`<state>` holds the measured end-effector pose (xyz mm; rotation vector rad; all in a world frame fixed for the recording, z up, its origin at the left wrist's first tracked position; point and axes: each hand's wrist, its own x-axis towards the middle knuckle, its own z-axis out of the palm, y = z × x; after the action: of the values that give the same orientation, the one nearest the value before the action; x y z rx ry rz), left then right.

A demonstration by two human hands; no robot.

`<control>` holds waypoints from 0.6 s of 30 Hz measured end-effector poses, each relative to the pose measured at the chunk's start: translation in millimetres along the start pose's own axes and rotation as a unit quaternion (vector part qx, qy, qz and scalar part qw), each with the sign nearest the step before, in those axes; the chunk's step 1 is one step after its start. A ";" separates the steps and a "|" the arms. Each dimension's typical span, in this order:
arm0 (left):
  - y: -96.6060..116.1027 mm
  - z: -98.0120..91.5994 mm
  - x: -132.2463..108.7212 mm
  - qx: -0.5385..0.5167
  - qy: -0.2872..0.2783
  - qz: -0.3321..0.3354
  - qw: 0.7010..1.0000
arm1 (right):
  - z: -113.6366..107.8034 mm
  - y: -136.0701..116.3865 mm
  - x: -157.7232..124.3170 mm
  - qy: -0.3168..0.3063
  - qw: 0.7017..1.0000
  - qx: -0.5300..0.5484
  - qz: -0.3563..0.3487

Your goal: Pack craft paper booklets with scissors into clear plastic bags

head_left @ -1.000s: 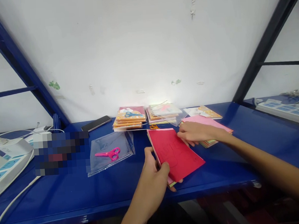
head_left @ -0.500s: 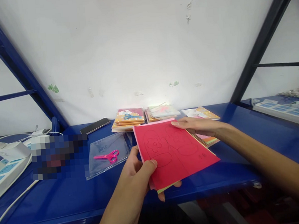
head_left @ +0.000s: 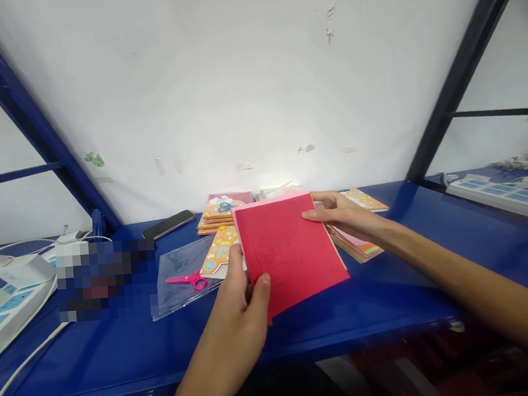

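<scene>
My left hand grips the lower left corner of a red paper pad, thumb on top, holding it tilted up above the blue shelf. Faint drawn outlines show on its red top sheet. My right hand pinches the pad's upper right corner. An orange printed cover shows behind the pad's left edge. Under my right wrist lies a stack of coloured paper.
Pink scissors lie on a clear plastic sleeve. Stacks of orange packs sit by the wall, with a black phone to their left. White power strips and cables are far left, another strip far right.
The red pad has been lifted off the shelf and turned more upright. An orange cover now shows behind its left edge, and my right hand moved to its upper right corner.
</scene>
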<state>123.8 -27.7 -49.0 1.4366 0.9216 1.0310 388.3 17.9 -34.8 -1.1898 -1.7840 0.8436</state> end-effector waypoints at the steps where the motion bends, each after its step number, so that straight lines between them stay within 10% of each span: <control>1: -1.3 -0.2 0.1 0.019 0.009 0.031 0.999 | -1.2 1.5 0.1 0.015 1.000 0.001 -0.013; 10: -15.1 -12.3 10.8 -0.002 0.009 0.033 0.999 | 2.7 11.1 -4.1 -0.001 0.997 0.070 -0.034; 18: -23.4 28.8 11.7 0.003 0.117 0.041 0.992 | 28.8 19.7 -13.5 -0.041 0.988 0.147 -0.038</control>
<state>154.8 -23.4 -72.0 1.3877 1.0413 1.2792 373.5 9.2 -68.1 -0.9035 -1.6873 1.0804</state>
